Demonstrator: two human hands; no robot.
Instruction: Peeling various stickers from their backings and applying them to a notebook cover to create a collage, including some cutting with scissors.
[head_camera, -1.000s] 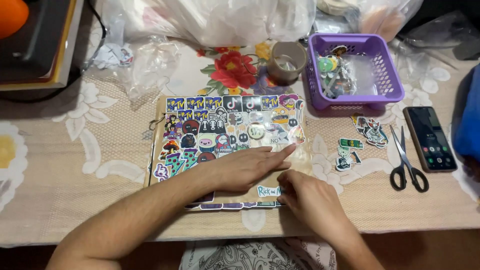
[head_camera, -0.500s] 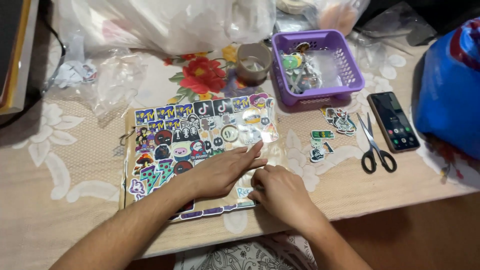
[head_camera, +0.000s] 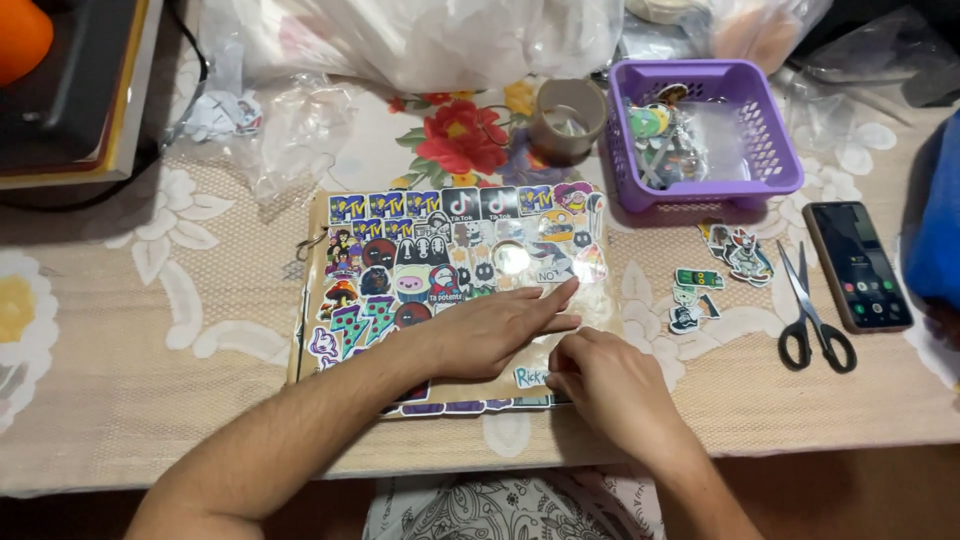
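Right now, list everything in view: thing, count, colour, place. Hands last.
sticker board: one, brown card covered in many-coloured stickers, table centre
loose stickers: a few, mixed colours, right of the board
basket: one, purple, upper right, small items inside
tape roll: one, brown, left of the basket
scissors: one, black handles, right
phone: one, black, far right
plastic bags: several, clear, top
left hand: flat on the board
right hand: fingertips at the board's lower edge

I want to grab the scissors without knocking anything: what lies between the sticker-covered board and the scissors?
In the head view, a few loose stickers lie on the tablecloth between the sticker-covered board and the scissors.
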